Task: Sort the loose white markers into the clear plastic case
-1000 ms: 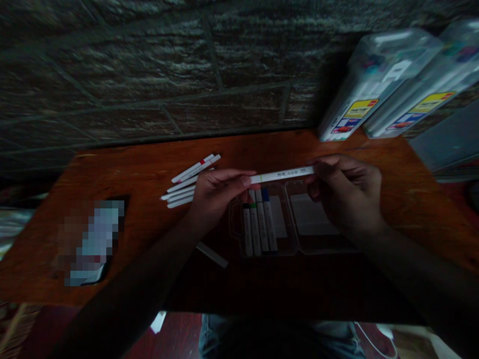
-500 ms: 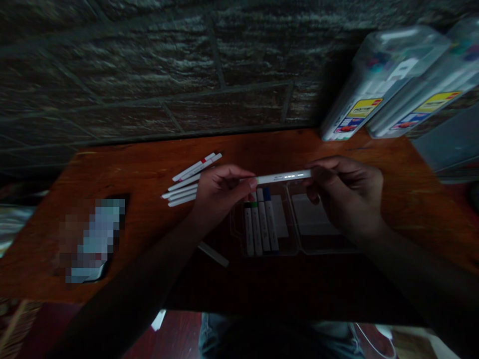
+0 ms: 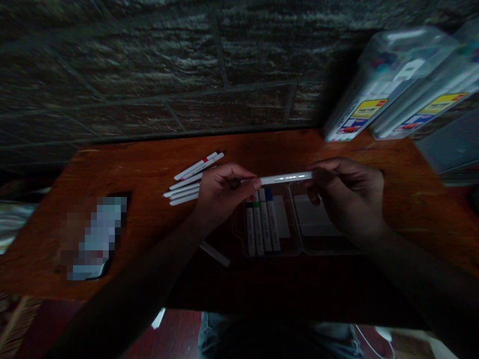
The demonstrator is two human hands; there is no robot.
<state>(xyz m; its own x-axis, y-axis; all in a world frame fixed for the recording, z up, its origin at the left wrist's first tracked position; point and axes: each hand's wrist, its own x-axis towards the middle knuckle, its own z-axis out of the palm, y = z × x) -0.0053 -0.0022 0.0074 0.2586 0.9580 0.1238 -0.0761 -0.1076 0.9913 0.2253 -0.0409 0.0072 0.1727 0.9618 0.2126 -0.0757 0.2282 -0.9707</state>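
Observation:
A white marker pen [image 3: 286, 177] with printing along its barrel is stretched level between both hands. My left hand [image 3: 224, 194] pinches its left end, and my right hand [image 3: 346, 194] grips the right end, so both tips are hidden by fingers. Below the pen lies an opened clear plastic case [image 3: 299, 247]. Several white markers [image 3: 264, 227] stand side by side in its left half, with black, green and blue bands showing. More white markers [image 3: 187, 189] lie in a loose group to the left, partly behind my left hand. One single marker [image 3: 215, 253] rests under my left forearm.
Two tall clear cases of markers [image 3: 359, 107] stand against the brick wall [image 3: 168, 75] at the back right. A phone [image 3: 97, 239], blurred out, lies on the left of the wooden table [image 3: 149, 149]. A white cable [image 3: 368, 341] hangs below the front edge.
The pen stays between both hands and appears slightly turned, its printing sitting a little differently. The whole view has shifted slightly; nothing was let go or picked up.

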